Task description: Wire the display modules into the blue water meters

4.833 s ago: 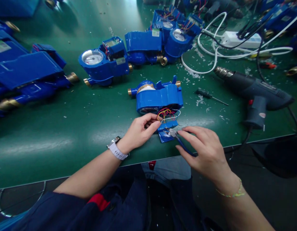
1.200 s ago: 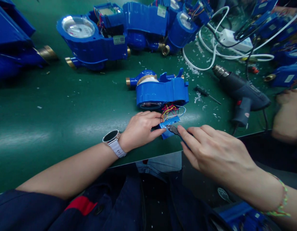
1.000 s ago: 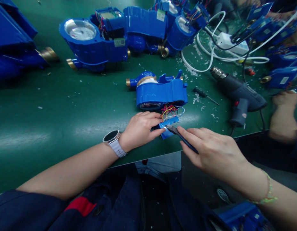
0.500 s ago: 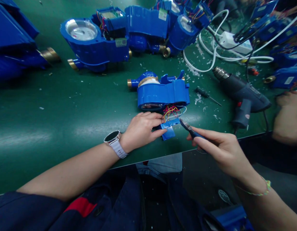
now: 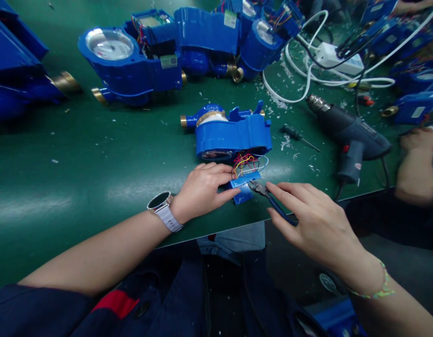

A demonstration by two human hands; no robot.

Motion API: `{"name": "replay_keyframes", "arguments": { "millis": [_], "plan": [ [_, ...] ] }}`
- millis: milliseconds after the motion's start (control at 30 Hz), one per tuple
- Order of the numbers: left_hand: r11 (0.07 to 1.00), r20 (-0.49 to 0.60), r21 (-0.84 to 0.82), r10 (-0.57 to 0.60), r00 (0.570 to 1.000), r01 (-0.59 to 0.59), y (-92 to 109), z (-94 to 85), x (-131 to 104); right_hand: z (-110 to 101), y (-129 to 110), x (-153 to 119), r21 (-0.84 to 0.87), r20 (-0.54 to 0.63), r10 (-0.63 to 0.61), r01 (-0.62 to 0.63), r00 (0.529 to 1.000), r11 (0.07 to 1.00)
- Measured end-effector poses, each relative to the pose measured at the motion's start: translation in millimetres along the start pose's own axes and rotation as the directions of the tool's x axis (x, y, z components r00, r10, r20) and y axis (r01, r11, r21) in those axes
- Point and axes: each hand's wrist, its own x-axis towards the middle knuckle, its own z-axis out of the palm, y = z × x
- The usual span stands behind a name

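Through the head view, my left hand (image 5: pixel 205 191) has its grip on one end of the blue block (image 5: pixel 245 179), thumb and fingers pressing it near the counter's (image 5: pixel 125 182) front edge. My right hand (image 5: pixel 311 215) has its grip around the pliers (image 5: pixel 277 209) — their tips at the block. Coloured wires (image 5: pixel 245 163) loop between the block and the blue meter (image 5: pixel 230 136), farther from that edge — a screwdriver (image 5: pixel 296 135) and a heat gun (image 5: pixel 353 133) lie to its right
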Motion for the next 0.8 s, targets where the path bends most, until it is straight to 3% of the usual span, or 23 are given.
{"name": "replay_keyframes", "arguments": {
  "millis": [467, 800],
  "plan": [
    [0.998, 0.014, 0.056, 0.022, 1.0, -0.023, 1.5, -1.0, -1.6, -33.4, -14.7, 24.4, -0.324, 0.145, -0.138, 0.178, 0.98, 0.929],
    [0.998, 0.009, 0.053, 0.023, 1.0, -0.023, 1.0, -0.8, -1.6, -26.5, -20.0, 19.1, -0.337, 0.094, -0.138, 0.162, 0.986, 0.927]
  ]
}}
